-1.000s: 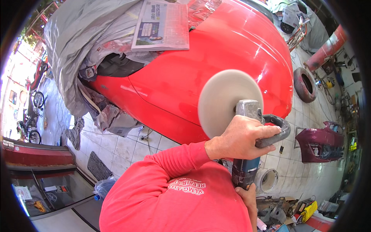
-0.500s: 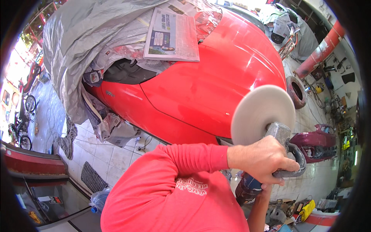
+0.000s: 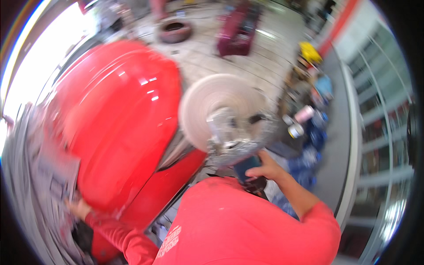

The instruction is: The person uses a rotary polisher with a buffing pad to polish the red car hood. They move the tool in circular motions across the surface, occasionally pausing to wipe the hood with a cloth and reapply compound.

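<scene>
A polisher with a round white pad is at the middle, its pad over the red car's edge. Its head looks silvery and is blurred. My right hand grips the dark body of the polisher behind the loop handle, which no hand holds. My left hand stretches out to the far left beside the newspaper on the red car. Its fingers look spread, though blurred; whether they touch the paper I cannot tell.
Grey sheeting covers the car's left part. Beyond the car are a tyre and a dark magenta bumper on the tiled floor. Bottles, cans and a yellow item lie along the right, by a glazed metal frame.
My left hand has left the polisher's loop handle and reached left to the newspaper. My right hand still holds the polisher. The view has turned right, and the pad's surface now looks less blurred.
</scene>
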A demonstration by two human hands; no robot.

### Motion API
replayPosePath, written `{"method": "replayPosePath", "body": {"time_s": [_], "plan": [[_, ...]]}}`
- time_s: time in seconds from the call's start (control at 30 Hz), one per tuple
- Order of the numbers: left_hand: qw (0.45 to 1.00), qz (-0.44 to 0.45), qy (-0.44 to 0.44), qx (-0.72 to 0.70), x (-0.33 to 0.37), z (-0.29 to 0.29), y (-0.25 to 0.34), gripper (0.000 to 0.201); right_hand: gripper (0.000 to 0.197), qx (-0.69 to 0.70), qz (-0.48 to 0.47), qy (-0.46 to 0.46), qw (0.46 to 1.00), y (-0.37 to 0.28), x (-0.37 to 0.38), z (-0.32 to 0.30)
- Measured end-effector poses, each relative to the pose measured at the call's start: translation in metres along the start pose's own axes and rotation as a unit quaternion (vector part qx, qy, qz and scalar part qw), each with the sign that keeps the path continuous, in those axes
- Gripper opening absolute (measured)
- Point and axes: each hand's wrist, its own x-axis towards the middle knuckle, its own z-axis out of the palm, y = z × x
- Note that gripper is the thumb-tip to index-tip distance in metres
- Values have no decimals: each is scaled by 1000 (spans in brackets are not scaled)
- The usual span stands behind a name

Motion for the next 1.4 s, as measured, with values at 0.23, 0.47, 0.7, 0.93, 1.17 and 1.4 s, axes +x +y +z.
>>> {"method": "replayPosePath", "body": {"time_s": [0.23, 0.47, 0.7, 0.93, 1.17, 1.4], "plan": [[964, -205, 96, 136, 52, 9, 29, 58, 83, 1, 31, 19, 999, 5, -40, -64], [977, -102, 60, 177, 58, 100, 78, 55, 80, 37, -3, 118, 992, 48, -41, -107], [940, 227, 30, 252, 87, 181, 70, 52, 83, 123, 8, 196, 973, 116, -37, -108], [885, -17, -430, -178, -26, 466, 267, 41, 90, 215, 31, 287, 933, 174, -48, -95], [701, 48, -648, -295, -251, 644, 628, 29, 88, 312, -38, 398, 862, 212, -95, -85], [509, 9, -682, -525, -421, 724, 993, 30, 89, 366, -54, 511, 776, 226, -111, -60]]}}
